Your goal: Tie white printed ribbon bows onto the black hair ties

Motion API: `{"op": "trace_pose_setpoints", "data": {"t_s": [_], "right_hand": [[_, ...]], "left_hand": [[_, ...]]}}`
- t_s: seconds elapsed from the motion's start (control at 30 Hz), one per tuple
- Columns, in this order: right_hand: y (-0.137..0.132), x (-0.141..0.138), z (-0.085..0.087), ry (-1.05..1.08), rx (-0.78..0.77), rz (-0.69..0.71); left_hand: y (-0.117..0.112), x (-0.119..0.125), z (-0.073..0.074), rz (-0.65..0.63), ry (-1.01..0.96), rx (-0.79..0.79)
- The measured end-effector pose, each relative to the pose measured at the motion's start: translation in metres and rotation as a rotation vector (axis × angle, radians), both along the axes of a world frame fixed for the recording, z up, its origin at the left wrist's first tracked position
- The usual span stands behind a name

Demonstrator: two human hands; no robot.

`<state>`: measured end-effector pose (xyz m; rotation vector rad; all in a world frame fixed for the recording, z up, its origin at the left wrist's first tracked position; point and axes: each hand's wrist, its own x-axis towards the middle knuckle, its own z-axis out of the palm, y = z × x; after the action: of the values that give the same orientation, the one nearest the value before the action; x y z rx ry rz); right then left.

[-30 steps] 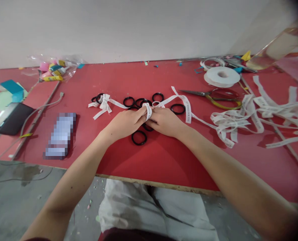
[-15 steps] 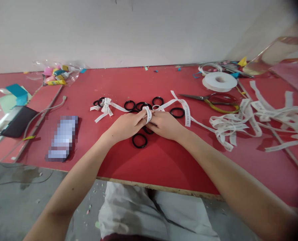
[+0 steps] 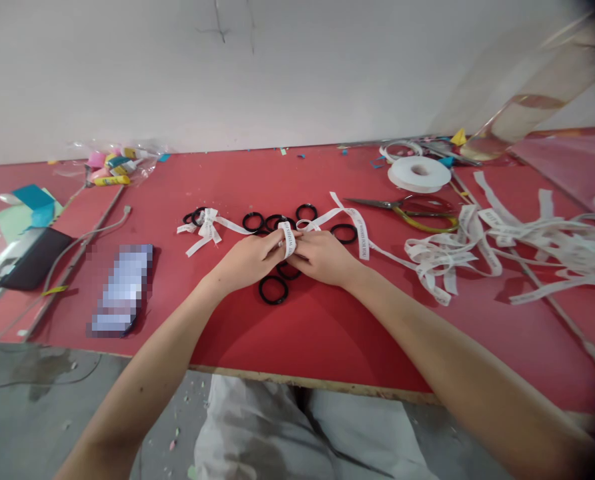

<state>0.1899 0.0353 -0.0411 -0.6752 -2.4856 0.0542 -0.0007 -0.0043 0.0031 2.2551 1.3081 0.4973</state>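
Red table [image 3: 307, 340]: your left hand [image 3: 247, 257] and right hand [image 3: 325, 257] meet near its middle, fingers closed on a looped white ribbon [image 3: 289, 239], its fastening judged unfinished; one ribboned bunch [image 3: 209, 223] at left looks tied, while several black rings [image 3: 261, 291] nearby lie bare.

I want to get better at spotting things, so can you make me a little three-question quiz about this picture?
1. What loops up where the left hand and right hand meet? (a) a spoon, (b) printed white ribbon, (c) a pencil.
2. True or false: the scissors lie on the left hand's side.
3. Fill in: the rings near the hands are coloured ____.

Key: 1 b; 2 false, right hand's side; 3 black.
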Motion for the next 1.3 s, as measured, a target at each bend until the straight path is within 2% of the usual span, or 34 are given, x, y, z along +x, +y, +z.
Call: {"op": "trace_pose_setpoints", "data": {"t_s": [0.23,0.37,0.53,0.63,0.73,0.87,1.03,1.3], "right_hand": [[0.001,0.001,-0.002,0.019,-0.014,0.007],[0.001,0.002,-0.001,0.036,-0.003,0.004],[-0.004,0.000,0.005,0.169,0.020,0.020],[-0.008,-0.001,0.010,0.190,0.004,-0.003],[-0.009,-0.002,0.012,0.177,-0.008,-0.027],[-0.008,-0.002,0.012,0.170,-0.027,-0.007],[-0.007,-0.002,0.012,0.164,-0.028,0.020],[-0.007,-0.002,0.012,0.134,-0.049,0.007]], "left_hand": [[-0.002,0.001,0.004,-0.008,-0.010,-0.024],[-0.004,0.003,0.009,-0.012,-0.089,-0.058],[-0.006,0.002,0.012,-0.060,-0.352,-0.127],[-0.005,0.000,0.010,-0.089,-0.538,-0.267],[-0.004,-0.001,0.010,-0.112,-0.641,-0.367],[-0.004,0.002,0.011,-0.064,-0.717,-0.315],[-0.006,0.001,0.010,-0.038,-0.705,-0.186],[-0.003,0.000,0.006,-0.059,-0.726,-0.197]]}}
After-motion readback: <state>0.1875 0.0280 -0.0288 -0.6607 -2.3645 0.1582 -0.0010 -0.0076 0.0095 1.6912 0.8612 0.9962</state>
